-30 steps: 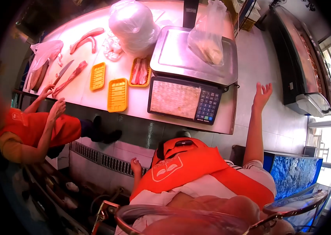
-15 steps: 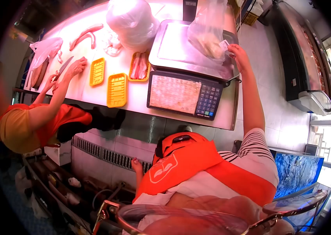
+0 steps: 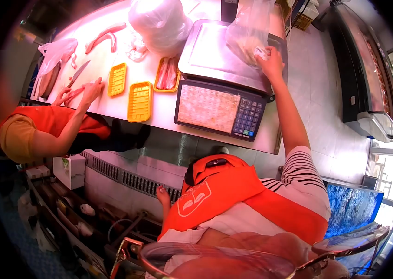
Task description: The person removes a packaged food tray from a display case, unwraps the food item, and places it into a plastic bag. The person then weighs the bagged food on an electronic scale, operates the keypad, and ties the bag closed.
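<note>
My right hand (image 3: 271, 61) is at the right side of the metal weighing plate (image 3: 212, 58), its fingers pressing a small white label (image 3: 261, 52) against a clear plastic bag (image 3: 248, 32) with pale contents. In front of the plate is the scale's display and keypad (image 3: 219, 109). My left hand (image 3: 163, 194) hangs low beside the orange apron (image 3: 215, 186), its fingers curled; whether it holds anything is too small to tell.
A co-worker's hands (image 3: 93, 88) handle a strip of meat at the left, near a knife (image 3: 79, 73). Yellow trays (image 3: 139, 102), one holding meat (image 3: 167, 74), and a large bag bundle (image 3: 159, 25) share the table. A display case (image 3: 368, 69) stands right.
My right hand has moved from beside the table onto the plastic bag, bringing the label to it. The co-worker's hands have shifted on the meat strip. My left hand has barely moved.
</note>
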`<state>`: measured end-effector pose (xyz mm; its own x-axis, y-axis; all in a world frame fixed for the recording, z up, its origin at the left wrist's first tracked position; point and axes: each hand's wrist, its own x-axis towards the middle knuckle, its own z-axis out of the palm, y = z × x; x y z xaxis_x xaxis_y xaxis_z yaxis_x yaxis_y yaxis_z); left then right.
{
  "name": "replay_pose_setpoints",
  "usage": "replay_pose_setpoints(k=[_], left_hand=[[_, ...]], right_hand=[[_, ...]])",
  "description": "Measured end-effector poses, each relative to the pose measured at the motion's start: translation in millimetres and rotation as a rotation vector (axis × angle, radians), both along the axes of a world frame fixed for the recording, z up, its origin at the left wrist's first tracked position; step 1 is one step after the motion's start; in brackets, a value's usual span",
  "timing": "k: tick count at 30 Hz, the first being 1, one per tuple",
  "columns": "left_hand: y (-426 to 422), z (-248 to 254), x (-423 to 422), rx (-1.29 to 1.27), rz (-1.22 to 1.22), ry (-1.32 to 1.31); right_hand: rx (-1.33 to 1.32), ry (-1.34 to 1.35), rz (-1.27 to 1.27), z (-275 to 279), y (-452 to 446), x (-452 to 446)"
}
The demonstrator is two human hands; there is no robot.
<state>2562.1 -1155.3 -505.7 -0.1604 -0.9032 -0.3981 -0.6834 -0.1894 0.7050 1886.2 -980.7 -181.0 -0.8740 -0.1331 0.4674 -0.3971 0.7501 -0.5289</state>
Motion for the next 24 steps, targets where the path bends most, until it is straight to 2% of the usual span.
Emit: replay_pose_setpoints(k=[2,5,7,10,11,14,15,18,20,22,24], left_hand=[[2.7,5.1,-3.6,-0.020,0.004,-0.013],[4.5,6.0,-16.8,-0.032,0.018,0.014],[6.9,-5.7,-8.9,-0.013,0.061,0.062],[12.1,-6.0,-6.9,-0.020,0.047,-0.009],[14.3,-5.4,-8.8,-0.034,0.045,-0.045],[19.3,4.9,-10.8,-0.095,0.012,-0.110],[22.5,10.0,-13.8,-0.132,-0.013,-0.097],[29.2,29.2,-25.9,-0.207,-0.018,-0.052],[36.7,40.9,-34.4,-0.212,0.010,-0.055],[37.0,49.9,-37.1,-0.192,0.023,-0.089],[38.1,44.2,-33.4,-0.195,0.061,-0.059]], right_hand=[[-0.087,0.093,0.001,2.8,-0.4,2.6],[-0.344,0.150,0.203,11.7,8.4,-2.9],[-0.074,0.264,0.154,-1.2,15.6,-8.0],[-0.036,0.276,0.119,-2.2,16.3,-8.7],[-0.157,0.116,0.071,9.0,15.3,-15.5],[-0.355,0.037,0.058,32.1,-2.2,-49.5],[-0.264,-0.111,0.035,24.0,-9.5,-78.6],[-0.562,-0.072,0.084,9.2,-48.9,-117.4],[-0.625,-0.314,0.281,36.1,-56.2,-114.3],[-0.707,-0.657,0.581,59.1,-54.4,-112.0],[-0.661,-0.779,0.707,89.6,-51.9,-82.1]])
